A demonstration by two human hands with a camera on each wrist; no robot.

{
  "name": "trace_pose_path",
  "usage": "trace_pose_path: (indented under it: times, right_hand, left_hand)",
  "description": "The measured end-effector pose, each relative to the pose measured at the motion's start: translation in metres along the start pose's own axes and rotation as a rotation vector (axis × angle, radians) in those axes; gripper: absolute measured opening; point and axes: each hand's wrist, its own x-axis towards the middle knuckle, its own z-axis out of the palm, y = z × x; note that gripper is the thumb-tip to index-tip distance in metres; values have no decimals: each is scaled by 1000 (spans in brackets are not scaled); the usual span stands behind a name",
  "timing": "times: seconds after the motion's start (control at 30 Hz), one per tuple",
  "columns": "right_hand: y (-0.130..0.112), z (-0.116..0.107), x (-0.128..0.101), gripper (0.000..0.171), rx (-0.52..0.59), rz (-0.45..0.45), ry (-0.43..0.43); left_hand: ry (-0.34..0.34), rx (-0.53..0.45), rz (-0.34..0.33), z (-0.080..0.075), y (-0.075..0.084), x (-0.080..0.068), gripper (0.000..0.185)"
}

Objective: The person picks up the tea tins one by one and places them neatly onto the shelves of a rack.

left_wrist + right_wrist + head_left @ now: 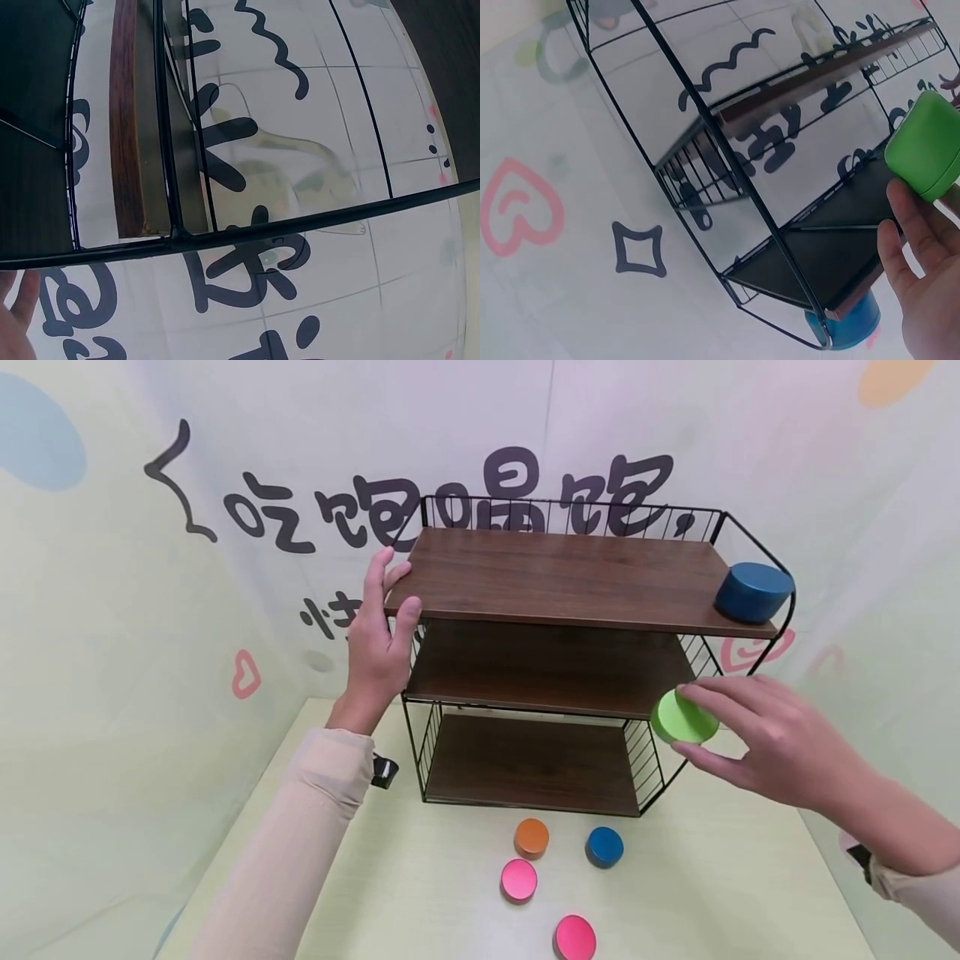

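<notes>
Lettered wall [465,410] behind, right hand [783,743] pinches green disc [687,720] at fingertips [696,695]; spread left hand [380,647] apparently touches rack [570,572].

We find passage through the open front of the rack [555,572]; its wire sides [645,758], the blue cylinder [753,593] at its top right and the four small cylinders [532,837] before it obstruct.

Behind the pale worktop [697,893], a whitish backdrop [450,410] is printed with black lettering [491,475], a pink heart [245,675] and a blue patch [37,433].
</notes>
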Motion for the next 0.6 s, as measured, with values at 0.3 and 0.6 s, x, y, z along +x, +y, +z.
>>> trace_pose_path:
  times: [0.3, 0.6]
  right_hand:
    - [11, -15, 20, 68, -24, 1, 23]
    - [23, -29, 38, 73, -67, 41, 15]
  left_hand:
    - [1, 8, -11, 1, 0, 1, 63]
    - [3, 3, -15, 1, 1, 0, 63]
